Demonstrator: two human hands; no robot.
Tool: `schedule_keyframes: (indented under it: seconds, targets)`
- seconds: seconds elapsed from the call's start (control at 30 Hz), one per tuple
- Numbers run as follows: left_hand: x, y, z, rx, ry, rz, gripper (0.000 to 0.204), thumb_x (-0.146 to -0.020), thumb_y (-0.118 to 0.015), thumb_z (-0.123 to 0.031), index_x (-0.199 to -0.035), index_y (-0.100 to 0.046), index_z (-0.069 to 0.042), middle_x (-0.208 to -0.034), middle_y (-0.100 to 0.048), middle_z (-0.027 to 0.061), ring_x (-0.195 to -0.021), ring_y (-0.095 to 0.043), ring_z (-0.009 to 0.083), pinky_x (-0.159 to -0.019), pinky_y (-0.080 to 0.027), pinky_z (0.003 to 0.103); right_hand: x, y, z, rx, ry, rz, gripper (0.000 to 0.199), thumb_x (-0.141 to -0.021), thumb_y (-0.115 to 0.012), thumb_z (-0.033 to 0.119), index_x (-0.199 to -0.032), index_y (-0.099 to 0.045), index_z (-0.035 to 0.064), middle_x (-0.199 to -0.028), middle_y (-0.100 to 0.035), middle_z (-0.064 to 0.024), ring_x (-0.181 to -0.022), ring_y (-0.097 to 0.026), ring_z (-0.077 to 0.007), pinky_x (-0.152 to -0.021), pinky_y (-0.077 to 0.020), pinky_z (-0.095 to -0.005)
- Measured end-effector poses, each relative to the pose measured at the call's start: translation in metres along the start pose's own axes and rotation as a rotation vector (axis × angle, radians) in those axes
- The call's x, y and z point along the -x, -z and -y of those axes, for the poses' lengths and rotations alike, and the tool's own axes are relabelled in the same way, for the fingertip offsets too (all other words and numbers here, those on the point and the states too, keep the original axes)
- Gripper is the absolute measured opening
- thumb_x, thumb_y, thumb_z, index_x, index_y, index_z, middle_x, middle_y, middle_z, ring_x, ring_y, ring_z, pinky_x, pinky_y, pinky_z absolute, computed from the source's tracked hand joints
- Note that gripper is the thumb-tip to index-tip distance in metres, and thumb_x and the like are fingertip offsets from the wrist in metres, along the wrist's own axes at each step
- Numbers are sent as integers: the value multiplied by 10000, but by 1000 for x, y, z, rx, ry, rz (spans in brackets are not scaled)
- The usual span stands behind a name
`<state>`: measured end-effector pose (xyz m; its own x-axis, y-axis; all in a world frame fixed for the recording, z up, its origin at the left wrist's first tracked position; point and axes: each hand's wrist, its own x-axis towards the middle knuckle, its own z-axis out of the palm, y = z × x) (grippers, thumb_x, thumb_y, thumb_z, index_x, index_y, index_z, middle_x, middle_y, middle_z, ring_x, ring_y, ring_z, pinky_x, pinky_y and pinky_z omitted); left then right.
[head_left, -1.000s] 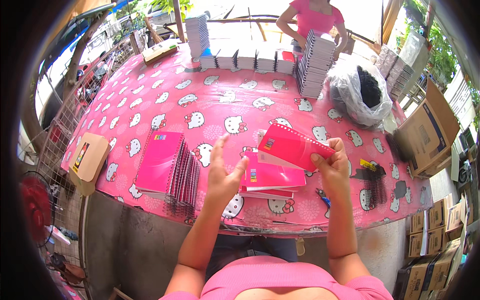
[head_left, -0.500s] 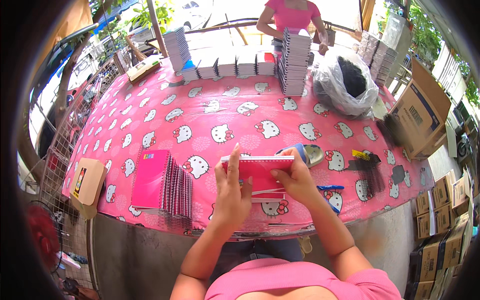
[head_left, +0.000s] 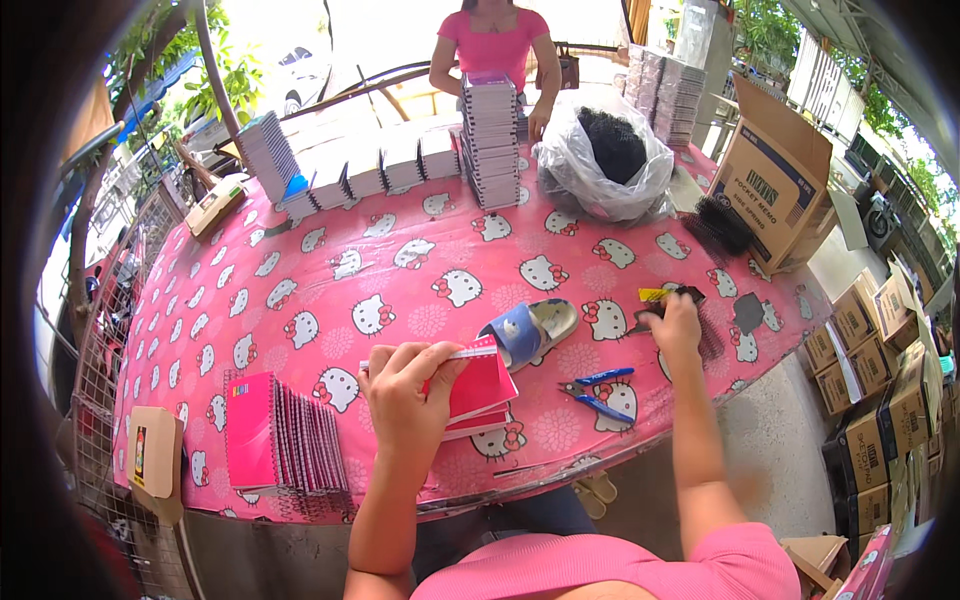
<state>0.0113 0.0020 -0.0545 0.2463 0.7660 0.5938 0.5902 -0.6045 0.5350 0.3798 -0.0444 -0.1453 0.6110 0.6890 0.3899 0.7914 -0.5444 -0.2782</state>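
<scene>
My left hand (head_left: 410, 395) is closed on a pink notebook (head_left: 482, 385), thumb in front and fingers over its top edge. A row of punched holes runs along that edge. Beneath it, more pink covers (head_left: 470, 425) lie on the table. My right hand (head_left: 677, 322) reaches right, its fingers curled onto a pile of black spiral binding coils (head_left: 711, 340) beside a yellow strip (head_left: 654, 295). Its fingertips are partly lost against the dark coils. Between the hands lie blue-handled cutting pliers (head_left: 603, 402) and a blue slipper (head_left: 515, 337).
Spiral-bound pink notebooks (head_left: 252, 432) stand stacked at left, near a cardboard box (head_left: 156, 452). White notebook stacks (head_left: 490, 140) line the far side, where another person (head_left: 495, 50) stands. A plastic bag of black coils (head_left: 570, 170) and an open carton (head_left: 768, 190) are at far right.
My right hand has left the notebook and moved right to the coils. My left hand keeps the notebook, now lower and tilted. The view has turned rightward.
</scene>
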Motion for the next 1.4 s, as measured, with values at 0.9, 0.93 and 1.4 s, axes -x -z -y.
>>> schedule_keyframes:
  seconds: [0.9,0.93,1.4]
  targets:
    - [8,0,-5,139,25,-85,172,-732,-792,-278,-859,-755,-168,-820,-640,-34,-870,-513,170,-880,-306,385,55,100,171,-1042,715,295,193,-743,-725,18,-932,-702,50,-847,-630,-74,-740,-610,-203,-651,-489,-312]
    - [8,-1,-5,132,26,-88,171,-731,-793,-278,-859,-755,-171,-819,-639,-34,-868,-512,170,-880,-306,389,50,100,171,-1020,756,340,189,-746,-725,24,-931,-697,48,-847,-630,-72,-736,-607,-196,-655,-488,-309]
    - [9,-5,-4,59,14,-107,186,-721,-792,-262,-893,-751,-203,-817,-637,-51,-858,-515,160,-872,-298,410,51,88,173,-824,937,261,200,-860,-669,182,-984,-592,46,-874,-608,-93,-722,-611,-264,-604,-487,-361]
